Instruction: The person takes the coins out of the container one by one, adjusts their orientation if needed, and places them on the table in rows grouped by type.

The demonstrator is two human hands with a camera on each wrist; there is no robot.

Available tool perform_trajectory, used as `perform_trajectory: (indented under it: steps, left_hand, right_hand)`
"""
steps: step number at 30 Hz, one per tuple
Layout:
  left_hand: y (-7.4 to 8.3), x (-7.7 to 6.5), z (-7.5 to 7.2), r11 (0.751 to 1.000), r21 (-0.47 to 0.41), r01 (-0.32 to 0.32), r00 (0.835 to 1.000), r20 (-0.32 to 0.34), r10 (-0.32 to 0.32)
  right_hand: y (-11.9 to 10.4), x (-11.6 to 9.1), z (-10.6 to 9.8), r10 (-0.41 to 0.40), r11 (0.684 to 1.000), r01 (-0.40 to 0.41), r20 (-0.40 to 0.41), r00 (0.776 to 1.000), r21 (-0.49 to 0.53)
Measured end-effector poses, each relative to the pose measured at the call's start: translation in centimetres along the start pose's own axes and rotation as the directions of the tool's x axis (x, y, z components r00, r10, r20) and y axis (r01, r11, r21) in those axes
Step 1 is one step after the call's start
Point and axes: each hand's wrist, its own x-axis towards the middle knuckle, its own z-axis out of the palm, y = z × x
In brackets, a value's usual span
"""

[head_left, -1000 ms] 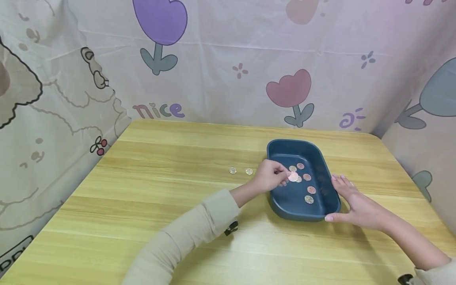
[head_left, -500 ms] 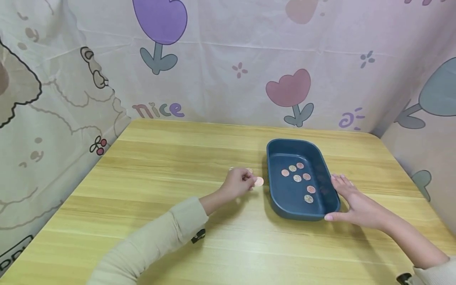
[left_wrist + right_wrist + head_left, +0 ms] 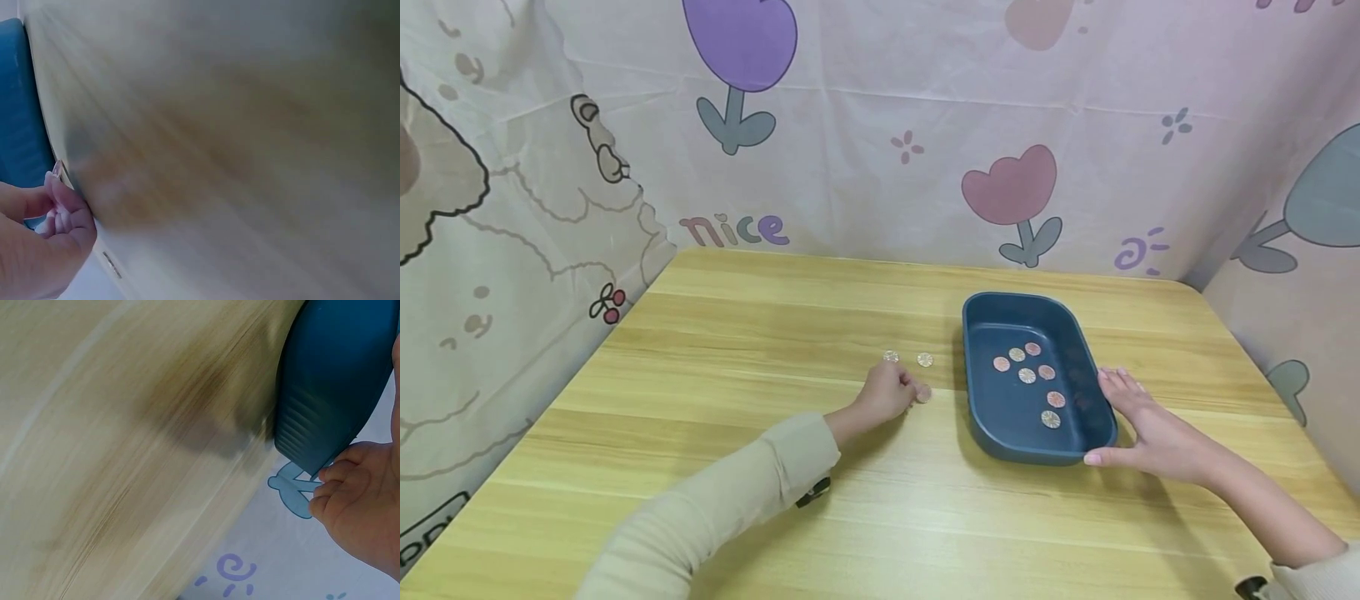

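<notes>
My left hand pinches a copper-coloured coin by its edge, low at the tabletop left of the dark blue tray. In the left wrist view the coin juts past the fingertips, tilted; whether it touches the table I cannot tell. Two pale gold coins, a left one and a right one, lie just behind that hand. Several copper and gold coins lie spread over the floor of the tray. My right hand rests against the tray's right front corner, thumb at the front, fingers along the side.
The wooden table carries all of this. A printed cloth hangs behind it and along both sides. The tray's raised wall stands between the left hand and the coins inside.
My left hand moves from over the tray back to the left and down to the table, holding a copper coin. One copper coin now lies at the tray's left. The right hand stays put.
</notes>
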Motion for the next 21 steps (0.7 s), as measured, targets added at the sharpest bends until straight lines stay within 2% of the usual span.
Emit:
perform_trajectory:
  steps: [5,10,13,17,21]
  left_hand:
    - [0.4,0.6,0.1,0.997,0.080,0.019,1.000,0.000,-0.019]
    - [1.0,0.9,0.2,0.991,0.097,0.097,0.994,0.034,-0.101]
    - [1.2,1.0,0.4,0.983,0.128,0.135,0.990,0.023,-0.139]
    - [1.4,1.0,0.5,0.976,0.175,0.133,0.990,0.020,-0.138]
    - [1.3,1.0,0.4,0.979,0.171,0.112,0.993,0.025,-0.118]
  right_hand:
    - [0.0,0.0,0.0,0.004,1.000,-0.004,0.003,1.000,-0.002]
    - [0.0,0.0,0.0,-0.003,1.000,0.003,-0.002,1.000,-0.005]
    - [0.1,0.0,0.0,-0.004,1.000,0.004,-0.004,1.000,-0.006]
    - [0.1,0.0,0.0,-0.001,1.000,0.001,-0.005,1.000,-0.003]
    - [0.1,-0.1,0.1,-0.004,1.000,0.004,-0.008,1.000,0.003]
